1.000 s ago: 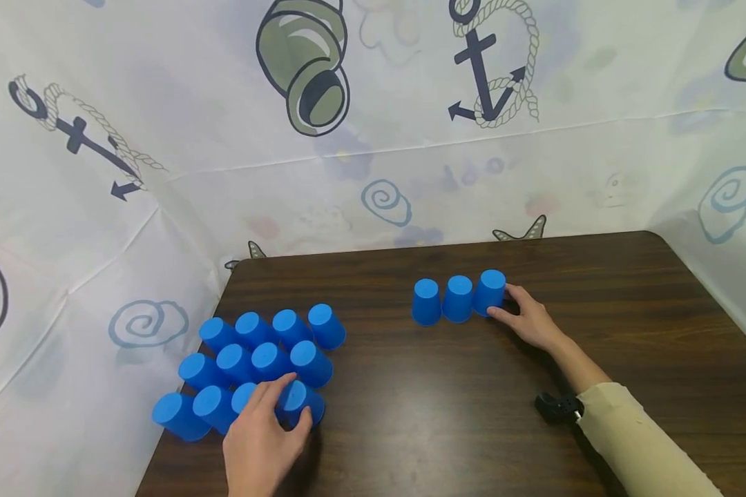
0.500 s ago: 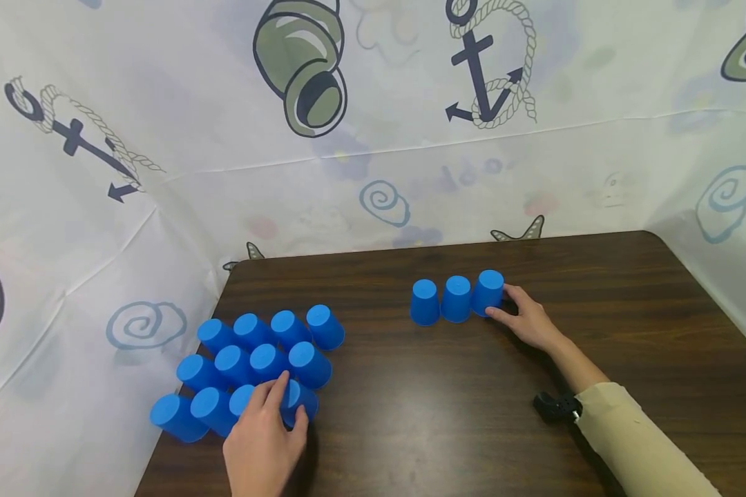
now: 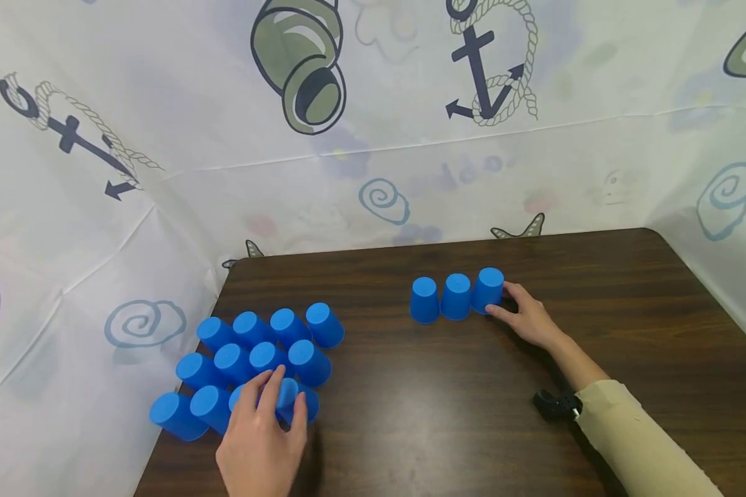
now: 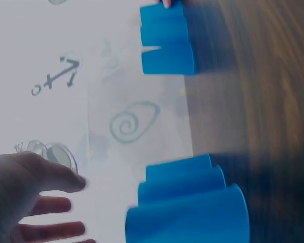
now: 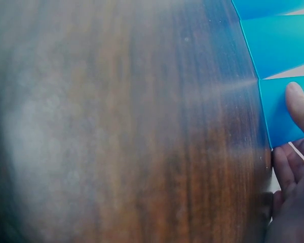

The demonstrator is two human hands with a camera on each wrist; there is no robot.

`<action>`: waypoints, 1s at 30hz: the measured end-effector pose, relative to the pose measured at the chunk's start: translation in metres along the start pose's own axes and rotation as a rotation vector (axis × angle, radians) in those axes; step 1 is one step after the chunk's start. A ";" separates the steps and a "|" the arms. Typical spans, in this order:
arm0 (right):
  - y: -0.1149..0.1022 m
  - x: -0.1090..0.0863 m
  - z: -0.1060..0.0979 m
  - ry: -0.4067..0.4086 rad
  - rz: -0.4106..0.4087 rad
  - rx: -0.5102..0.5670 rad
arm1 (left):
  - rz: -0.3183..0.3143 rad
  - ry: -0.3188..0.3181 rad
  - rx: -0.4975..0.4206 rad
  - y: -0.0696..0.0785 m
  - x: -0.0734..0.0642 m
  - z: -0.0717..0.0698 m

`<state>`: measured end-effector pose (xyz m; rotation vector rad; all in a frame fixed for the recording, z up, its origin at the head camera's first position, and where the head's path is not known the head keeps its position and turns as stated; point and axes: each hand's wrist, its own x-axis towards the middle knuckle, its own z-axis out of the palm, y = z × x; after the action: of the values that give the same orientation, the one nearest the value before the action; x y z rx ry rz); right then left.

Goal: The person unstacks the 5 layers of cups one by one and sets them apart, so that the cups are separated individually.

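Blue plastic cups stand upside down on the table. My left hand (image 3: 257, 438) hovers over the right end of the near row, overlapping the front-right cup (image 3: 309, 404) in the head view. In the left wrist view its thumb and straight fingers (image 4: 55, 178) are spread, apart from the nearest cup (image 4: 187, 217). Farther back, three cups form a short row. My right hand (image 3: 528, 321) holds the right-hand cup (image 3: 488, 288) of that row by its side. The right wrist view shows the thumb (image 5: 296, 101) on this cup's wall, the other fingers beyond its far side.
Three rows of cups fill the left part of the brown wooden table (image 3: 398, 400), such as the far-left cup (image 3: 215, 334). Other cups in the short row are the left one (image 3: 425, 301) and middle one (image 3: 456, 298). A printed white cloth (image 3: 410, 90) surrounds the table's back and sides.
The left hand has come off the front-right cup and lifted, its fingers now spread above it. That cup shifted slightly left earlier. The right hand stays on its cup.
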<state>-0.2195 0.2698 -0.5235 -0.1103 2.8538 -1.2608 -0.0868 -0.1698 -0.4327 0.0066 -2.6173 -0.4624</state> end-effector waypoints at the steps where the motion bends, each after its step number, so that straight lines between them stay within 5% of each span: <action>1: 0.000 0.000 0.000 0.000 -0.001 0.000 | 0.030 0.035 -0.025 0.003 0.001 0.001; 5: 0.001 -0.001 0.000 -0.001 -0.002 0.004 | 0.160 0.092 -0.128 0.018 0.008 0.012; 9: 0.001 -0.002 0.000 -0.002 -0.002 0.003 | 0.229 0.004 -0.209 0.040 0.019 0.035; 14: 0.000 -0.002 0.002 0.010 -0.011 0.006 | 0.285 -0.172 -0.261 0.071 0.034 0.073; 19: 0.000 -0.003 0.005 0.008 -0.024 0.005 | 0.323 -0.279 -0.255 0.091 0.050 0.111; 30: -0.003 -0.011 0.006 0.024 0.009 0.004 | 0.354 -0.315 -0.353 0.125 0.085 0.157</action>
<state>-0.2078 0.2642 -0.5260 -0.0830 2.8684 -1.2742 -0.2241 -0.0085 -0.4834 -0.6830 -2.7115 -0.8421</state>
